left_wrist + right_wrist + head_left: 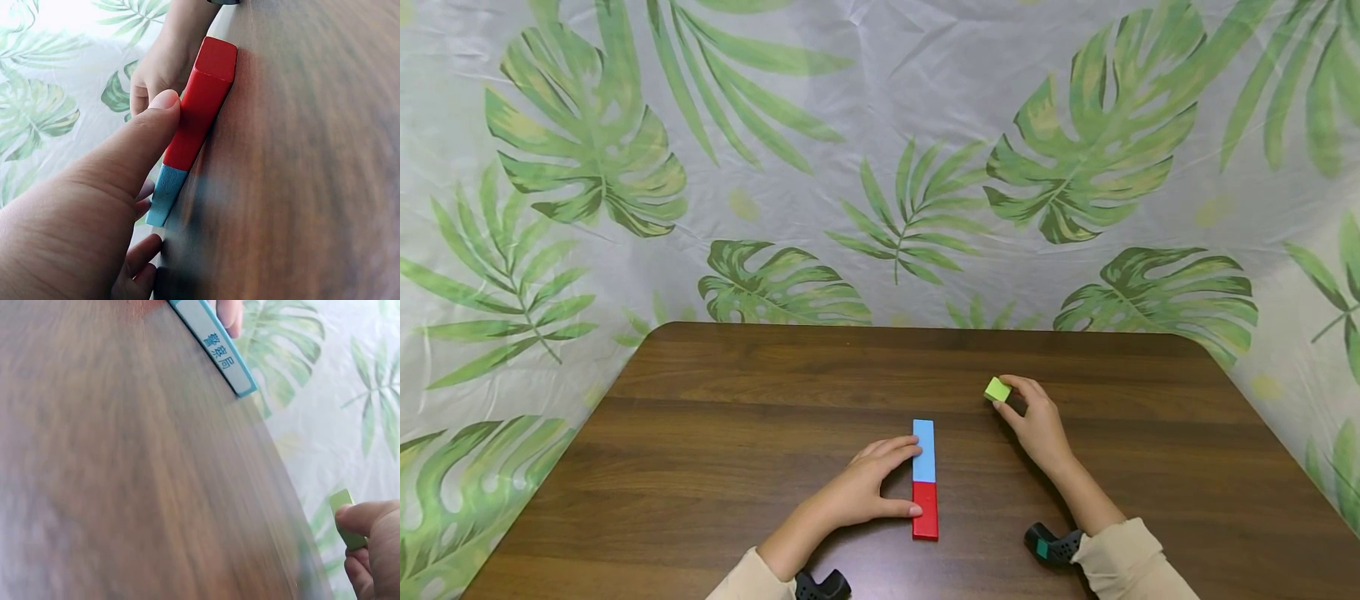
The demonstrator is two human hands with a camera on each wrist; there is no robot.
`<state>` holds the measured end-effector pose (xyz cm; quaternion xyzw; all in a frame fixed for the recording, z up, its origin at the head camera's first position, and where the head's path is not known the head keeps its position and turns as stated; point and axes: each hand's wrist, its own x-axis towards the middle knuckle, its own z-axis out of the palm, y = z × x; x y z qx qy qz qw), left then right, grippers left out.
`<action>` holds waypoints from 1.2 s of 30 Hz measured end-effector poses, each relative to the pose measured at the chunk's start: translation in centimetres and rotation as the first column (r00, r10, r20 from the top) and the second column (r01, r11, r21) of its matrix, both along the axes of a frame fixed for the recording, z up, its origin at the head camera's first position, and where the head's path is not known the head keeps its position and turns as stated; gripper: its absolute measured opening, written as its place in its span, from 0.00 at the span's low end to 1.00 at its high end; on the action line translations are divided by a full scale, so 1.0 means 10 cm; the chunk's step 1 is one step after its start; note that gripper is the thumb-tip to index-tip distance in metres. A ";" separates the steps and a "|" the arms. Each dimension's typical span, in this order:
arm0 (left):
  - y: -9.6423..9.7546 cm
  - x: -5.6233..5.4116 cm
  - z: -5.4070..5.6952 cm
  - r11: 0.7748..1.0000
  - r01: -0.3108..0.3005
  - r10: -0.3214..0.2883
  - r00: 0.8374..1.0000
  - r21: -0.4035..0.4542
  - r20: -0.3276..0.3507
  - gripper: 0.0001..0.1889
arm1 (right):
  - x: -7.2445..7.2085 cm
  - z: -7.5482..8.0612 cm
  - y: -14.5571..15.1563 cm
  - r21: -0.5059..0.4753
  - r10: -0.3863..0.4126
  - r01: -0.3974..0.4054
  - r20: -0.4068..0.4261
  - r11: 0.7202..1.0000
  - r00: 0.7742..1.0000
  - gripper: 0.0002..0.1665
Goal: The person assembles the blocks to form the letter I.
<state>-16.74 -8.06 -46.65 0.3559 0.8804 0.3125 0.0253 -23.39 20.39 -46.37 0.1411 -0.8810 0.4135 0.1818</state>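
Note:
A blue block (925, 462) and a red block (928, 521) lie end to end on the table, forming one straight bar. My left hand (850, 492) rests along the bar's left side, its fingertips touching the blue block and its straight thumb against the red one. In the right wrist view, the blue block's side (219, 353) shows a white face with printed characters. Farther back and to the right, my right hand (1043, 429) pinches a small light green block (997, 390) between thumb and fingers. The same green block (345, 519) appears in the right wrist view.
The dark wooden table (737, 383) has rounded far corners. Behind it hangs a pale cloth (925, 67) printed with green leaves. Black wrist devices, one on the left (823, 586) and one on the right (1051, 546), sit at the sleeve cuffs.

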 end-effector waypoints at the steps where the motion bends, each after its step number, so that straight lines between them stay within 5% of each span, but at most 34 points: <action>1: 0.00 0.00 0.00 1.000 0.000 0.000 1.000 0.001 0.000 0.39 | 0.00 0.00 -0.01 -0.002 0.002 -0.002 0.000 1.000 1.000 0.24; 36: 0.00 -0.02 -0.01 1.000 0.000 0.000 1.000 -0.012 0.012 0.39 | -0.10 -0.02 -0.42 -0.006 0.127 -0.127 0.005 0.992 0.992 0.23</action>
